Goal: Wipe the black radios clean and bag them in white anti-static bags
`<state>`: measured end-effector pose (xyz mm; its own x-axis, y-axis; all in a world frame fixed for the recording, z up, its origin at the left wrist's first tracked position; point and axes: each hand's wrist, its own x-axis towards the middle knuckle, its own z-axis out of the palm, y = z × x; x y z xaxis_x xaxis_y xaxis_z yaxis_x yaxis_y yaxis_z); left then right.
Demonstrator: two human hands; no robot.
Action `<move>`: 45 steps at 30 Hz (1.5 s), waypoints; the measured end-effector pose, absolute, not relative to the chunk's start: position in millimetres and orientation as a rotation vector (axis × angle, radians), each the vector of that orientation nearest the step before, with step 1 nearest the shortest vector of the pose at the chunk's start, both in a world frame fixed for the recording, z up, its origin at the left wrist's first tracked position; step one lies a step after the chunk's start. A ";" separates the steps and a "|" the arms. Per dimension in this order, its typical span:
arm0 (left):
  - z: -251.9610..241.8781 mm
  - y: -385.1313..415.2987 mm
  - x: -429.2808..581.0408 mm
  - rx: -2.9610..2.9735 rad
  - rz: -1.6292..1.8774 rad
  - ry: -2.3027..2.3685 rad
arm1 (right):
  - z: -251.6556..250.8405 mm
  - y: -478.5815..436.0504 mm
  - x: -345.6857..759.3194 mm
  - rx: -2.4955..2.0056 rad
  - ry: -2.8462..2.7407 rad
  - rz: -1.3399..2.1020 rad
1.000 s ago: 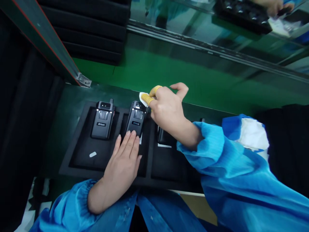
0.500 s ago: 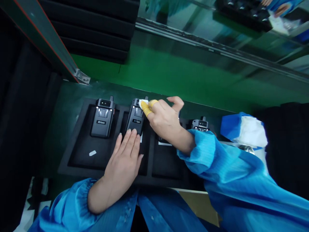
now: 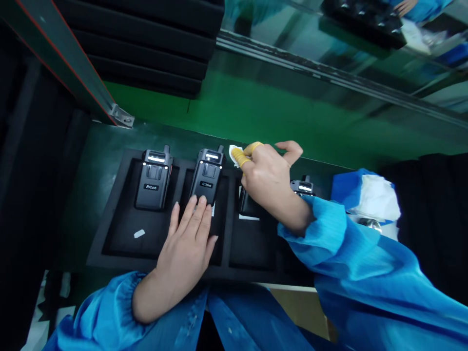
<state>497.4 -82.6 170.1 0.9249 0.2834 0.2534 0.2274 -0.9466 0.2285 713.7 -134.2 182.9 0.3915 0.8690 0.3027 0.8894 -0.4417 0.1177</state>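
Note:
A black foam tray (image 3: 109,229) holds several black radios marked "Riton". My left hand (image 3: 186,239) lies flat and open, fingertips on the lower end of the second radio (image 3: 207,176). My right hand (image 3: 268,178) wears yellow finger cots and pinches a small white wipe (image 3: 234,152) just right of that radio's top, above the third radio (image 3: 250,207), which it partly hides. The first radio (image 3: 153,179) sits at the left. A fourth radio (image 3: 302,186) peeks out behind my right wrist.
A green conveyor belt (image 3: 263,107) runs behind the tray. Stacked black trays (image 3: 146,44) stand at the back left beside a slanted metal frame bar (image 3: 69,73). A blue holder with white wipes (image 3: 373,197) sits at the right. Another person's hand shows at the top right.
My right hand with the wipe went down onto the top of the second radio, then lifted off and shifted right. My left hand stayed on the radio's lower end.

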 end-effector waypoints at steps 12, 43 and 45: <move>169.5 -82.8 500.3 2.926 0.401 0.374 | 188.3 -103.1 696.3 -2.519 -1.784 -0.326; 168.6 -83.2 499.5 2.832 0.394 0.346 | 176.8 -151.8 660.5 -2.184 -1.961 -0.651; 167.8 -83.5 499.1 2.829 0.407 0.354 | 176.5 -145.2 656.1 -2.174 -1.990 -0.672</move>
<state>499.1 -83.5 167.8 0.9311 0.2742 0.2408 0.2011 -0.9362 0.2884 656.1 -145.2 176.5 0.0379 0.9171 0.3968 0.9699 -0.1293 0.2062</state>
